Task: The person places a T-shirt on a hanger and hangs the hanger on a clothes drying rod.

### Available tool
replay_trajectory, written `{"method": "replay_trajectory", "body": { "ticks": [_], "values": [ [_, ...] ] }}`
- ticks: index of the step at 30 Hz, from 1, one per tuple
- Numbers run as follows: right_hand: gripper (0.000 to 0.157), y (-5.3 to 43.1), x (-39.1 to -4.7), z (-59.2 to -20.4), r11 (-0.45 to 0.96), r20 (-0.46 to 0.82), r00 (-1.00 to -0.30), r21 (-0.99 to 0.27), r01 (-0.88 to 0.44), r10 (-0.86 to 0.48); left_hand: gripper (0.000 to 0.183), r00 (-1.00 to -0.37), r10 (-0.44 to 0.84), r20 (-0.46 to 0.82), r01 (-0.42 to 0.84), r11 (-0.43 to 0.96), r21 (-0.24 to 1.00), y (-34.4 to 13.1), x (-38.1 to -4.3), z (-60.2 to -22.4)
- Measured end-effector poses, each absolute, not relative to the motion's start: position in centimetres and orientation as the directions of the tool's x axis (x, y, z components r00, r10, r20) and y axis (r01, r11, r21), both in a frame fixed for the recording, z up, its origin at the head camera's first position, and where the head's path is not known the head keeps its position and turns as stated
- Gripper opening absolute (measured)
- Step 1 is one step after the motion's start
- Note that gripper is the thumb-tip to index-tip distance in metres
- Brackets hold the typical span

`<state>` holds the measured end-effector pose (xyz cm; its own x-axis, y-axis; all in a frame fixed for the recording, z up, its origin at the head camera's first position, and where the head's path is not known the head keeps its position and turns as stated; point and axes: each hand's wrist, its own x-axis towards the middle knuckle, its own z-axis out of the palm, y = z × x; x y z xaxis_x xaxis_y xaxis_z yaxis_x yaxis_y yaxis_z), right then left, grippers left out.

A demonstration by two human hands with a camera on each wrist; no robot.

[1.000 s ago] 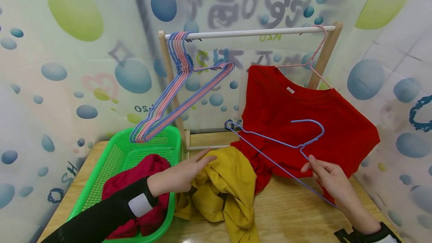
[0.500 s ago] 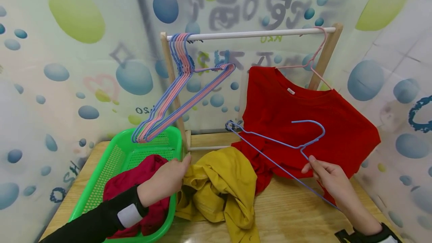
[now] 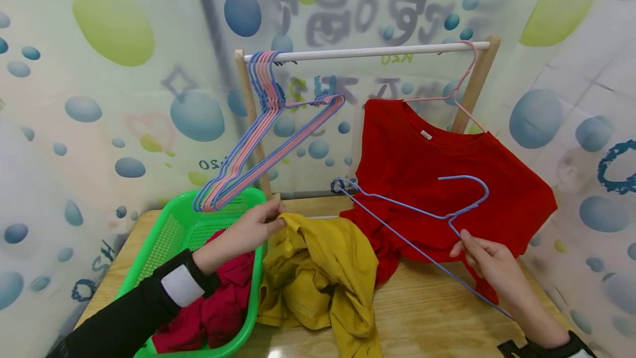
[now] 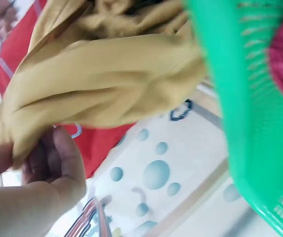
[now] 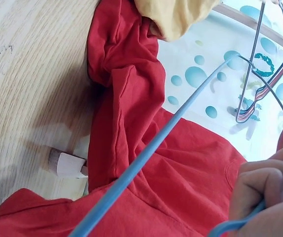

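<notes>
A crumpled yellow garment (image 3: 318,269) lies on the table beside the basket. My left hand (image 3: 248,233) pinches its upper left edge between thumb and fingers; in the left wrist view the yellow cloth (image 4: 97,79) hangs from that pinch. My right hand (image 3: 489,264) grips a blue wire hanger (image 3: 397,203) near the base of its hook, with the hook pointing up. In the right wrist view the curled fingers (image 5: 264,182) hold the hanger, whose bottom bar (image 5: 151,148) crosses the picture. Behind it a red shirt (image 3: 447,181) hangs on a pink hanger (image 3: 459,87).
A rack with a white rod (image 3: 367,52) stands at the back, several blue and pink hangers (image 3: 268,104) bunched at its left end. Below them sits a green basket (image 3: 144,269) holding a dark red garment (image 3: 223,303). The wooden table (image 3: 427,319) shows in front.
My left hand first moved left off the yellow garment, then up to its upper edge, which it now pinches and lifts slightly. The right hand with the blue hanger has shifted slightly right.
</notes>
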<state>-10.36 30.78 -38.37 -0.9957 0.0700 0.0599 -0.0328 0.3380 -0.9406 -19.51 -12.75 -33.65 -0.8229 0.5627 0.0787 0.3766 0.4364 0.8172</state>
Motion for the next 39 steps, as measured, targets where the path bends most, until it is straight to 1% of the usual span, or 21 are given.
{"method": "replay_trajectory", "body": {
  "ticks": [4,6,8,10,13,15,17,19,21,25,26,28,31,34,39],
  "values": [
    [0.038,31.1,-10.4,-38.4,0.321,0.056,-0.996,-0.947,-0.029,0.076,0.013,-0.857,0.514,0.035,0.183,0.240,0.953,-12.1,-20.2,-32.0],
    [0.038,31.2,-10.5,-38.5,0.310,0.055,-0.995,-0.950,-0.028,0.078,0.015,-0.870,0.488,0.071,0.139,0.104,0.985,-11.7,-20.4,-31.3],
    [0.037,31.3,-10.5,-38.6,0.299,0.056,-0.995,-0.954,-0.031,0.078,0.013,-0.876,0.460,0.142,0.135,-0.048,0.990,-11.2,-20.4,-30.3],
    [0.037,31.4,-10.6,-38.7,0.285,0.054,-0.995,-0.958,-0.029,0.078,0.011,-0.873,0.426,0.237,0.158,-0.213,0.964,-10.8,-20.2,-29.3],
    [0.037,31.5,-10.7,-38.8,0.264,0.055,-0.995,-0.964,-0.032,0.078,0.007,-0.840,0.378,0.390,0.208,-0.440,0.874,-10.2,-19.8,-27.7],
    [0.037,31.6,-10.7,-38.8,0.252,0.055,-0.995,-0.967,-0.033,0.080,0.006,-0.811,0.345,0.473,0.237,-0.545,0.804,-9.9,-19.5,-26.8],
    [0.037,31.6,-10.7,-38.8,0.247,0.053,-0.995,-0.969,-0.032,0.081,0.006,-0.792,0.316,0.523,0.263,-0.596,0.759,-9.7,-19.4,-26.3],
    [0.037,31.6,-10.7,-38.8,0.243,0.052,-0.996,-0.970,-0.032,0.077,0.006,-0.799,0.296,0.524,0.280,-0.588,0.759,-9.7,-19.3,-26.1],
    [0.037,31.6,-10.8,-38.8,0.238,0.056,-0.996,-0.970,-0.037,0.071,0.007,-0.833,0.276,0.480,0.302,-0.501,0.811,-9.7,-19.2,-26.3],
    [0.037,31.7,-10.8,-38.9,0.234,0.063,-0.996,-0.971,-0.047,0.061,0.014,-0.908,0.238,0.344,0.306,-0.181,0.935,-9.9,-19.3,-27.7],
    [0.037,31.7,-10.7,-38.9,0.238,0.062,-0.996,-0.970,-0.047,0.059,0.015,-0.920,0.222,0.322,0.307,-0.100,0.947,-10.0,-19.4,-28.1],
    [0.037,31.7,-10.6,-38.9,0.247,0.057,-0.997,-0.968,-0.042,0.051,0.018,-0.933,0.196,0.301,0.310,0.021,0.950,-10.1,-19.4,-29.0],
    [0.037,31.6,-10.5,-38.9,0.277,0.051,-0.998,-0.960,-0.037,0.044,0.018,-0.936,0.174,0.306,0.328,0.116,0.937,-10.2,-19.6,-30.1],
    [0.037,31.5,-10.3,-38.8,0.295,0.050,-0.998,-0.955,-0.035,0.042,0.017,-0.924,0.200,0.327,0.362,0.180,0.914,-10.4,-19.7,-30.7],
    [0.038,31.5,-9.8,-38.9,0.228,0.074,-0.997,-0.971,-0.078,-0.028,0.026,-0.879,0.279,0.388,0.465,0.317,0.826,-10.7,-19.7,-31.0]
  ]
}}
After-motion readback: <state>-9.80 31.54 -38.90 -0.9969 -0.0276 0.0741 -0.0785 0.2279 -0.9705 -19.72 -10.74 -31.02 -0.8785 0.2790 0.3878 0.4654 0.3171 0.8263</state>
